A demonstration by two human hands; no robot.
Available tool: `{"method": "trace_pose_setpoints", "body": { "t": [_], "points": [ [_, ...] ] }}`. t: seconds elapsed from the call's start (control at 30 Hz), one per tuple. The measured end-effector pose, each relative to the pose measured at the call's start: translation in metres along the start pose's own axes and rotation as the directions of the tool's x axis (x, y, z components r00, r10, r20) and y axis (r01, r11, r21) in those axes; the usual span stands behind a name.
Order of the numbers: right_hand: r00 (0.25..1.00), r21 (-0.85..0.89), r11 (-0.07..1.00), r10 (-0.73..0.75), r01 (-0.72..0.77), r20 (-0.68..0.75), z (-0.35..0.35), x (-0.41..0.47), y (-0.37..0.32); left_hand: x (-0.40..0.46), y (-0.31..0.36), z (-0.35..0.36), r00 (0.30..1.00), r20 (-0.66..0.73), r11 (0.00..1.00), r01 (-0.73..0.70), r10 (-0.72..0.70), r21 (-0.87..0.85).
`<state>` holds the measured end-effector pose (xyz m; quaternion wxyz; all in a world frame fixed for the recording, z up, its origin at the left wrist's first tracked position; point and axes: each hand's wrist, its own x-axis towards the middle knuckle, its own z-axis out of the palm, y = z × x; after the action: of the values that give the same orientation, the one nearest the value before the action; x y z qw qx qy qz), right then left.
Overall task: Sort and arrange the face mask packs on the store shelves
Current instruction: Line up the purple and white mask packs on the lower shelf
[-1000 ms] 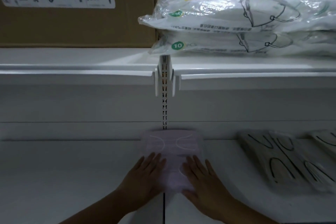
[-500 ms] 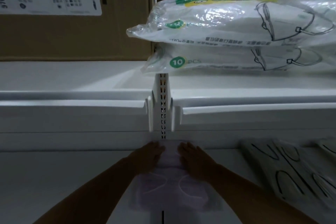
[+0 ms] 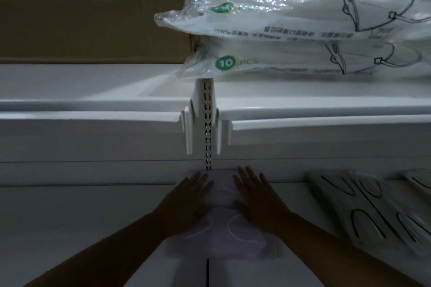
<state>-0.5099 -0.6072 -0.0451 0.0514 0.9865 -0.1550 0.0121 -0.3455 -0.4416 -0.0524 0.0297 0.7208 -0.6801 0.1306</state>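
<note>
**Hands flat on the pink mask pack, pushed to the back**

Both hands have slid fwd since a sec ago, and the pink mask pack (image 3: pixel 224 228) now sits deeper on the lower shelf (image 3: pixel 70 228), its far end at or near the back wall by the slotted post (image 3: pixel 207 123). It lies flat, right over the dark seam in the middle of the shelf.

On the upper shelf (image 3: pixel 93 91) two big clear bags of white masks (image 3: pixel 291 18) lie stacked, one on top of the other. The bottom bag has a green round sticker w/ "10 PCS". A brown cardboard box (image 3: pixel 144 30) w/ a white label stands behind them on the left.

To the right on the lower shelf, well apart from the pink pack, lie grey mask packs (image 3: pixel 377 212) w/ black loop drawings. They look blurry.

Shelves are white metal. Light is dim down low, brighter up top.

Left hand (image 3: pixel 186 205) is spread flat, fingers straight, pressing on the left side of the pink pack. Right hand (image 3: pixel 258 200) is the same, fingers straight and spread, pressing on the right side. Neither hand curls round it. A strip of the pack shows between the 2 hands.
</note>
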Motion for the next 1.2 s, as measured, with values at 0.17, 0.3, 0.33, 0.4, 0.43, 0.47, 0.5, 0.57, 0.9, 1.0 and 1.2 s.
{"method": "trace_pose_setpoints", "body": {
  "t": [0.17,0.3,0.33,0.4,0.43,0.47,0.5,0.57,0.9,1.0,1.2],
  "points": [
    [0.977,-0.09,0.975,-0.208,0.205,-0.034,0.028,-0.066,-0.019,-0.055,0.031,0.017,0.993,0.08,0.994,-0.09,0.084,0.063],
    [0.979,-0.158,0.967,-0.198,0.202,0.041,0.037,-0.071,-0.022,-0.058,0.041,0.024,0.995,0.092,0.994,-0.056,0.048,0.089],
    [0.98,-0.148,0.969,-0.194,0.198,0.04,0.036,-0.069,-0.022,-0.057,0.041,0.024,0.992,0.117,0.996,-0.046,0.038,0.071],
    [0.983,-0.118,0.976,-0.183,0.184,0.021,0.035,-0.067,-0.022,-0.055,0.04,0.023,0.99,0.141,0.999,-0.032,0.026,0.04],
    [0.985,-0.111,0.979,-0.172,0.172,0.007,0.035,-0.067,-0.021,-0.055,0.039,0.023,0.988,0.155,0.999,-0.021,0.016,0.033],
    [0.988,-0.102,0.982,-0.157,0.156,0.004,0.035,-0.067,-0.02,-0.055,0.039,0.021,0.983,0.184,1.0,0.001,-0.006,0.028],
    [0.99,-0.097,0.986,-0.139,0.138,0.001,0.035,-0.068,-0.018,-0.055,0.039,0.02,0.983,0.182,0.999,0.01,-0.017,0.035],
    [0.992,-0.105,0.987,-0.123,0.124,0.014,0.038,-0.07,-0.018,-0.055,0.04,0.019,0.98,0.195,0.998,0.029,-0.041,0.063],
    [0.992,0.149,0.981,0.126,-0.128,0.018,0.016,0.0,0.008,0.012,0.0,0.011,0.968,0.005,0.967,0.252,-0.252,-0.041],
    [0.982,0.118,0.979,0.155,-0.167,0.104,0.03,0.02,0.01,0.022,-0.014,0.027,0.911,0.197,0.926,0.376,-0.363,-0.03],
    [0.984,0.102,0.979,0.178,-0.178,0.013,0.042,0.03,0.01,0.029,-0.02,0.045,0.914,0.196,0.933,0.359,-0.354,0.015]
  ]
}}
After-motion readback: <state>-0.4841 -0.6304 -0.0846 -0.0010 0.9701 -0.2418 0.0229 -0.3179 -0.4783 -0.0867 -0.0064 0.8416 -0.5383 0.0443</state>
